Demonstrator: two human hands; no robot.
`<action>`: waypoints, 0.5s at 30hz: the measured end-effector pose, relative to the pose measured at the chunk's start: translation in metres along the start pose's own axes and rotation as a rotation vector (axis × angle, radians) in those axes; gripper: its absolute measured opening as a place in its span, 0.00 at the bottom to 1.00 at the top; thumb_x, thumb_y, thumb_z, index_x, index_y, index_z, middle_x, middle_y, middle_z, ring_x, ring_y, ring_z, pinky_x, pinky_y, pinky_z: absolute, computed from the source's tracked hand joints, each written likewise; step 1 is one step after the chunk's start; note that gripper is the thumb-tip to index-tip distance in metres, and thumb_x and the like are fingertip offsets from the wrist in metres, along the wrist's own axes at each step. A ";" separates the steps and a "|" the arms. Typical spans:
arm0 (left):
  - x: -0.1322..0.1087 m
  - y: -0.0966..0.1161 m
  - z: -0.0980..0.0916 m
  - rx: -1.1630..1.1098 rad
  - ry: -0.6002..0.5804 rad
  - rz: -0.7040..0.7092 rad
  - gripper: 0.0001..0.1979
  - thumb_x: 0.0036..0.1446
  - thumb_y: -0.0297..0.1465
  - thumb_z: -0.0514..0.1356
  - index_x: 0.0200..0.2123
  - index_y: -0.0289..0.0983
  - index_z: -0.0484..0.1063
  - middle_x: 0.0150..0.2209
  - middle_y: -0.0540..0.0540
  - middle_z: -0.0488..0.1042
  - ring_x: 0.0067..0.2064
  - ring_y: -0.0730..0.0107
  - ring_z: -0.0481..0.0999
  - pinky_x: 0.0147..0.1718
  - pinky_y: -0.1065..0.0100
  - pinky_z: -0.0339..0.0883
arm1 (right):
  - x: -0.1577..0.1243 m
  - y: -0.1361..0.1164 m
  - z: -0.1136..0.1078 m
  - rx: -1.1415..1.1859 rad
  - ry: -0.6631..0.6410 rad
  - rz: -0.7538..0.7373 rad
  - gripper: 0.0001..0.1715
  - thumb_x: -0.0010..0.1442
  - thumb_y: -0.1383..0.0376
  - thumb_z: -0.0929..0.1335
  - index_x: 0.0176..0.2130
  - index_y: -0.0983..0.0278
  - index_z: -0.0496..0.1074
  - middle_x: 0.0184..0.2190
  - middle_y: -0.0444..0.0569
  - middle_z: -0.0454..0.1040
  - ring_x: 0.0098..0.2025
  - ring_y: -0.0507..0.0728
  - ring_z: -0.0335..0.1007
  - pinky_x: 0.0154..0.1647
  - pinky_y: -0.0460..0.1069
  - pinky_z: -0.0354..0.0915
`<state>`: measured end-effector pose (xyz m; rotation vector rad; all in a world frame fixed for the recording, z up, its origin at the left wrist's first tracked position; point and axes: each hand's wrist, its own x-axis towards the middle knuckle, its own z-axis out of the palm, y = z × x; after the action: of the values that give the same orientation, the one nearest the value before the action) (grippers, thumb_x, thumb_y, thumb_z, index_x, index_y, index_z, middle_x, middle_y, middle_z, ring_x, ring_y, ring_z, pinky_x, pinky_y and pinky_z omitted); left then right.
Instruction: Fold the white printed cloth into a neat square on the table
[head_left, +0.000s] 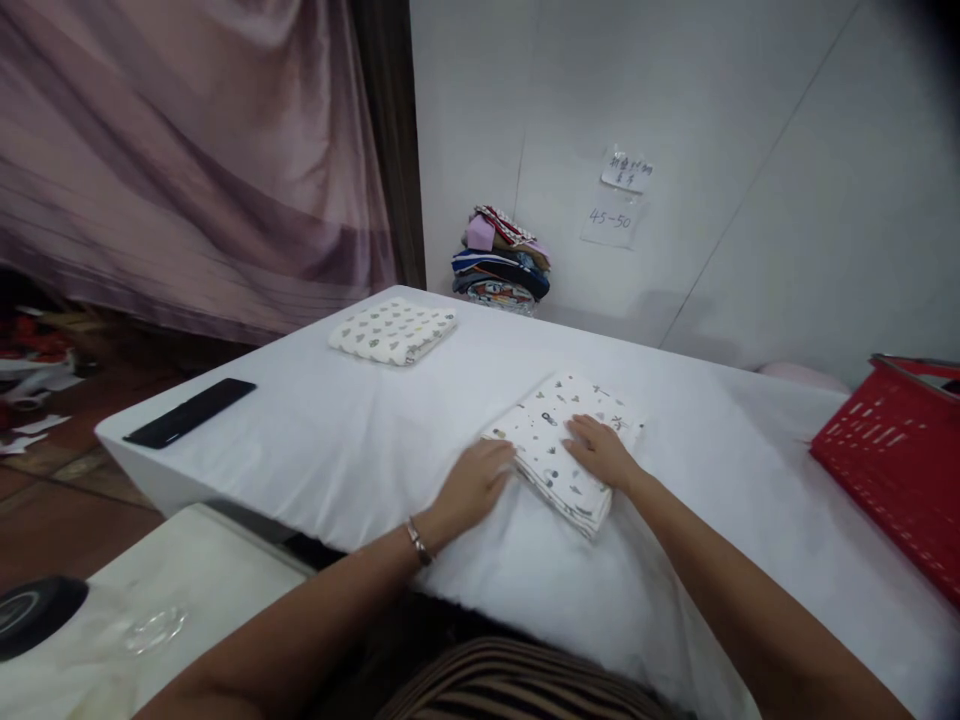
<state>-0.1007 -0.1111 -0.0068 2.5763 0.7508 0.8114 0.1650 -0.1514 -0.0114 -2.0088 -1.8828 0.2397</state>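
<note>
A folded white cloth (551,425) with small scattered prints lies on the white-covered table in front of me. My right hand (602,452) rests flat on top of it near the right side, fingers stretched out. At its left corner, my left hand (474,488) has its fingers and thumb closed about the edge. The layers of the fold show along the near side. Farther back and to the left lies a second folded white cloth (393,331), printed with rows of small grey-green shapes; neither hand touches it.
The white table cover (322,470) has soft wrinkles. A black flat object (191,412) lies at the left edge. A red plastic basket (892,450) stands at the right. Several folded fabrics (501,262) are stacked by the wall. A white surface (187,560) is at lower left.
</note>
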 end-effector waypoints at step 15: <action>0.037 -0.040 -0.002 0.065 -0.017 0.094 0.09 0.57 0.28 0.54 0.37 0.40 0.74 0.40 0.48 0.72 0.44 0.67 0.66 0.44 0.65 0.63 | -0.036 -0.082 0.005 0.086 -0.006 -0.072 0.07 0.57 0.64 0.64 0.32 0.63 0.70 0.31 0.46 0.69 0.36 0.54 0.63 0.37 0.47 0.57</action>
<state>-0.0915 -0.0578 -0.0074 2.6902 0.6660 0.8045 0.0841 -0.1830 0.0108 -1.8828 -1.9104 0.3023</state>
